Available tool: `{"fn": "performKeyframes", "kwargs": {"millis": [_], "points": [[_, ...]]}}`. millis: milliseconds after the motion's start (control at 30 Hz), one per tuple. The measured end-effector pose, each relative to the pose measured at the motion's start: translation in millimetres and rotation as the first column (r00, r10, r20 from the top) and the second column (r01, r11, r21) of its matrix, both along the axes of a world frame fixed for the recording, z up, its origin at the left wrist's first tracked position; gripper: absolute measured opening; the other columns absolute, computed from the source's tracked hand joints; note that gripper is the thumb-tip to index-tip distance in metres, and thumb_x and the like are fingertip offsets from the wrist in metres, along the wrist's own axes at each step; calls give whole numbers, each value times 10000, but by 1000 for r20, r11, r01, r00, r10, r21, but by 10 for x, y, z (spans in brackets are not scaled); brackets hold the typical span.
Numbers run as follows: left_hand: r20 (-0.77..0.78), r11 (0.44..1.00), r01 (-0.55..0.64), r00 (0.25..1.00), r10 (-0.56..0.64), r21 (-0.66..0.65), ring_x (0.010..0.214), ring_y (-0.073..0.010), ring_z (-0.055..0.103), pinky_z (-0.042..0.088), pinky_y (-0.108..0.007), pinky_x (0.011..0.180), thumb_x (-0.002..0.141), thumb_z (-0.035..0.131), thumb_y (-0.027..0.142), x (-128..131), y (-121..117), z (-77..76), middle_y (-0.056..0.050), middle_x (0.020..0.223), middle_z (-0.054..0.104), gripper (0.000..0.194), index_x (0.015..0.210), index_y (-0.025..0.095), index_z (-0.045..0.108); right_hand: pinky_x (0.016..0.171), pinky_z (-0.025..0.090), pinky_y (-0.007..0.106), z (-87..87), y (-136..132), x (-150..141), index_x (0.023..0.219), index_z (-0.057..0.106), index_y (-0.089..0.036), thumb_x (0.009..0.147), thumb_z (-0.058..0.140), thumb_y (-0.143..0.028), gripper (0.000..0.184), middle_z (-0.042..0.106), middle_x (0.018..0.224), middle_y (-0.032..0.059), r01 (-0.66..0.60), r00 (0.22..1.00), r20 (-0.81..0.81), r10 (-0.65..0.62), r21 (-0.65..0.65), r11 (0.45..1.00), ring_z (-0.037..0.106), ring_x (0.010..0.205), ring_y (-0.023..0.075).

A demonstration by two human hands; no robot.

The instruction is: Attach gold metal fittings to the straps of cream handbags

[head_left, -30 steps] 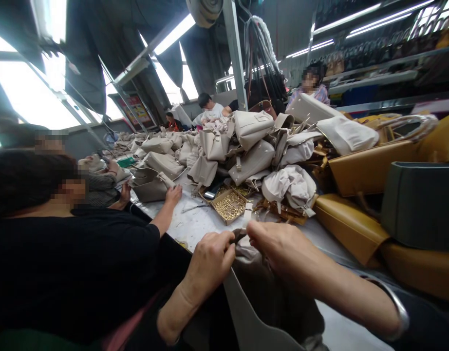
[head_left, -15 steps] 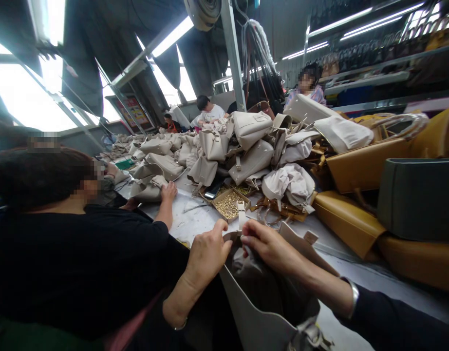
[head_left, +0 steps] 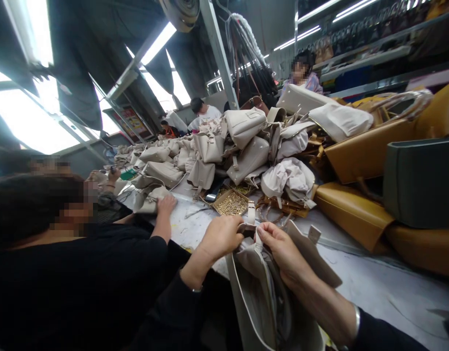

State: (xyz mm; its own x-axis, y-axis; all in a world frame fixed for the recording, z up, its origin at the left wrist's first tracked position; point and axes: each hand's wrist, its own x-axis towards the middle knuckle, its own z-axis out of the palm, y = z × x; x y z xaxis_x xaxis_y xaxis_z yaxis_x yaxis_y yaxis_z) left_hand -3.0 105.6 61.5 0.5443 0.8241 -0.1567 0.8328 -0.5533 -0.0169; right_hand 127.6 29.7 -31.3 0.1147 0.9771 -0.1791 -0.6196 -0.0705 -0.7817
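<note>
My left hand and my right hand both grip the top rim of a beige handbag that stands open at the table's near edge. The fingers of each hand are closed on the bag's upper edge, either side of a small beige strap that sticks up between them. The bag's lining shows inside the opening. A silver bangle sits on my right wrist.
A box of small gold hardware lies just beyond my hands. Piled beige bags cover the middle of the white table; mustard bags and a dark green one lie at the right. A person in black sits close at my left.
The view has shifted and the bag has come nearer and more upright. My hands stayed on its rim, now closer together at the strap.
</note>
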Motion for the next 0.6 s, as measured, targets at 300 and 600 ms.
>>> {"fn": "performKeyframes", "kwargs": {"millis": [300, 600], "points": [[12, 999, 46, 999, -46, 18, 908, -276, 730, 465, -311, 735, 782, 568, 63, 267, 26, -162, -90, 906, 774, 250, 933, 210, 703, 586, 300, 262, -101, 15, -18, 796, 548, -206, 629, 835, -709, 602, 506, 650, -55, 103, 991, -86, -104, -10, 995, 401, 616, 133], [332, 971, 240, 914, -232, 17, 934, -209, 674, 486, -288, 835, 896, 597, 140, -68, 137, -343, -69, 966, 727, 121, 954, 183, 693, 626, 324, 283, -141, 67, 119, 776, 543, -210, 674, 774, -712, 562, 526, 691, -33, 86, 996, -22, -85, 31, 996, 435, 655, 152]]}}
